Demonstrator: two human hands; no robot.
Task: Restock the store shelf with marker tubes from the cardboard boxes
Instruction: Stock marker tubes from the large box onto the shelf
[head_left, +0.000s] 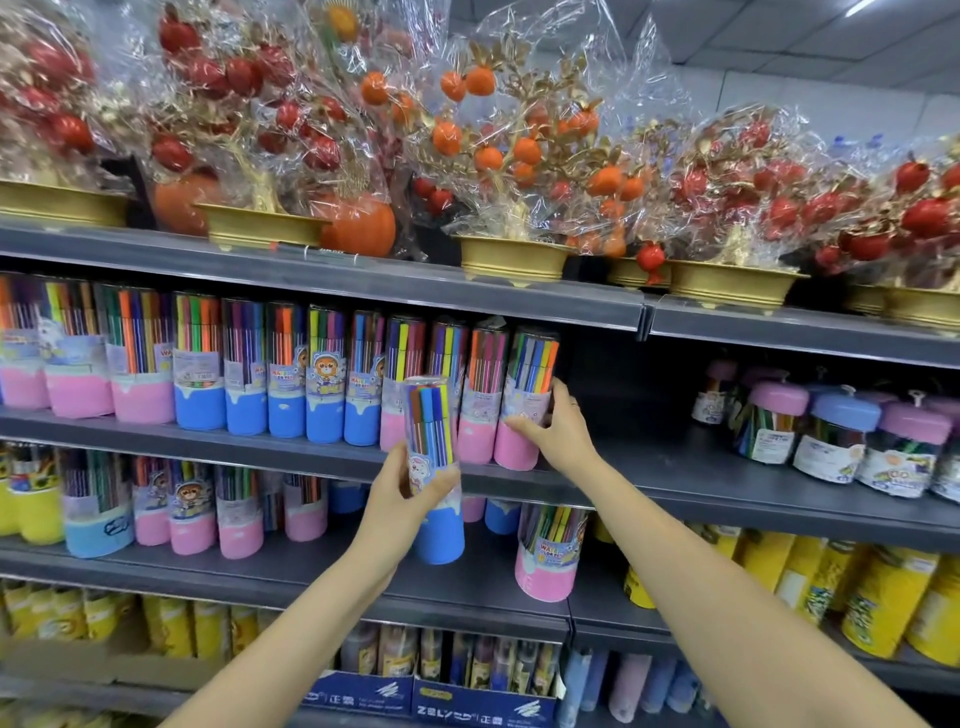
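Top shelf (322, 280): carrying gold-potted fruit trees (511, 156) wrapped in cellophane.
Second shelf (727, 488): holding a row of marker tubes (327, 374) at left, domed jars (831, 441) at right.
Third shelf (311, 577): bearing more tubes (545, 556).

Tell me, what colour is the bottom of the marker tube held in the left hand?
Blue: the marker tube in the left hand has a blue base, seen in the head view.

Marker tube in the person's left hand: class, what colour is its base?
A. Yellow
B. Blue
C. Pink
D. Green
B. The left hand grips the marker tube around its middle, and the blue base shows below the fingers, while the right hand holds a pink-based tube at the end of the shelf row.
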